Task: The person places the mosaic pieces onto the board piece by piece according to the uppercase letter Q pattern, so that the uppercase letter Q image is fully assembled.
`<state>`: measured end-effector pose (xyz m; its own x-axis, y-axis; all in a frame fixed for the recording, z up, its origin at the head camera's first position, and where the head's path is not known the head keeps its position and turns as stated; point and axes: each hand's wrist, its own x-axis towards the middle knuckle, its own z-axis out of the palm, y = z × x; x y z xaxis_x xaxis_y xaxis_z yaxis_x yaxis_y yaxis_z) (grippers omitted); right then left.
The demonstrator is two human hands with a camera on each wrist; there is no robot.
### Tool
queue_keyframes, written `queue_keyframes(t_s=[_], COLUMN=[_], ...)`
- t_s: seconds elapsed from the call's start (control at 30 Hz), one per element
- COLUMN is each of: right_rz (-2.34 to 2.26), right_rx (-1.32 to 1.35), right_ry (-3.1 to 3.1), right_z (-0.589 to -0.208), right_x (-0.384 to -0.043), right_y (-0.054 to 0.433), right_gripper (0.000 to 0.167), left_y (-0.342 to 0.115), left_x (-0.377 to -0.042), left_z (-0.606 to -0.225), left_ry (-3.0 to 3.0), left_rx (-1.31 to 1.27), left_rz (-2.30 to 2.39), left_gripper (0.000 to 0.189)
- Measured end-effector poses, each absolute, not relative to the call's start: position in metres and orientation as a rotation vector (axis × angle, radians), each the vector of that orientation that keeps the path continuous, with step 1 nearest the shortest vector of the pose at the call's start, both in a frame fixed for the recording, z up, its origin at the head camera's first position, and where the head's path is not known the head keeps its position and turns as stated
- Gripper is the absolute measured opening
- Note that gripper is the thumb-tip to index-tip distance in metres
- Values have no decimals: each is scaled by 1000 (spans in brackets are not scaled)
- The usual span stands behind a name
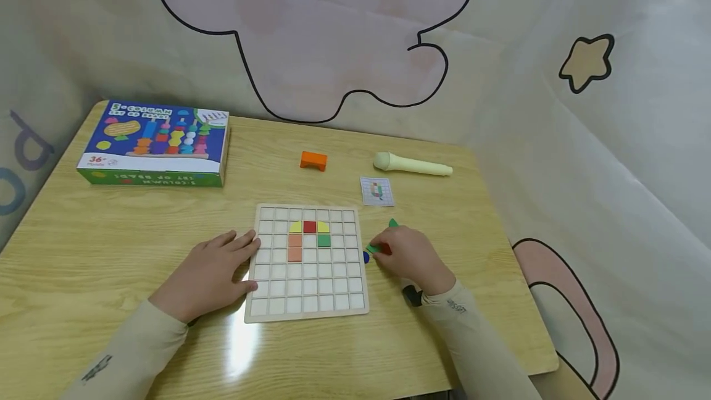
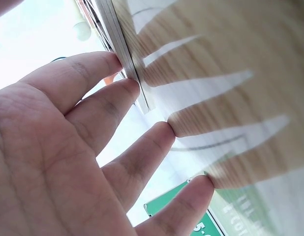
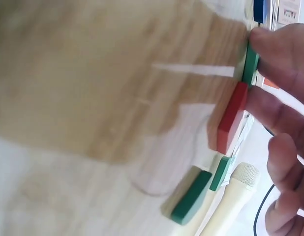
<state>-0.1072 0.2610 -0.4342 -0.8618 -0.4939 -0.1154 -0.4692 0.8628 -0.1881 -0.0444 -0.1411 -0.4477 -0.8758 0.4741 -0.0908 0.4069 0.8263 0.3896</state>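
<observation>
A white gridded board [image 1: 310, 289] lies on the table with coloured tiles set in its upper middle: a red tile [image 1: 309, 227] between two yellow ones, two salmon tiles [image 1: 295, 241] below on the left, a green one [image 1: 324, 240] on the right. My left hand [image 1: 213, 276] rests at the board's left edge, fingers spread, fingertips on the table and board side. Beyond the right edge, my right hand [image 1: 413, 259] pinches a green tile [image 3: 250, 66] between thumb and finger. A red tile [image 3: 233, 118] lies by those fingertips, and a blue piece [image 1: 366, 257] sits beside the board.
More green tiles [image 3: 191, 196] lie near the right hand. Behind the board are a small pattern card [image 1: 377, 191], an orange block [image 1: 313, 160] and a pale microphone [image 1: 413, 164]. A bead-set box [image 1: 155, 144] stands at the back left, against the printed fabric wall.
</observation>
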Motion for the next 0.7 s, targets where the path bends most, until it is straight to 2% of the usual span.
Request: queue_keyframes(t_s=[0.1, 0.27, 0.47, 0.7], right_rz=[-212, -262, -248, -198], right_rx=[-719, -719, -981, -1166], right_ry=[2895, 2951, 2913, 2751], right_z=[-433, -424, -409, -415], right_x=[-110, -107, -101, -104], right_y=[256, 250, 216, 174], right_gripper=[11, 14, 12, 12], left_y=[-144, -143, -144, -144], left_x=[-43, -44, -45, -43], left_z=[-447, -445, -445, -443], left_ry=[2827, 2828, 2830, 2828], left_rx=[678, 683, 684, 683], left_rz=[546, 556, 558, 560], left_gripper=[81, 79, 79, 78])
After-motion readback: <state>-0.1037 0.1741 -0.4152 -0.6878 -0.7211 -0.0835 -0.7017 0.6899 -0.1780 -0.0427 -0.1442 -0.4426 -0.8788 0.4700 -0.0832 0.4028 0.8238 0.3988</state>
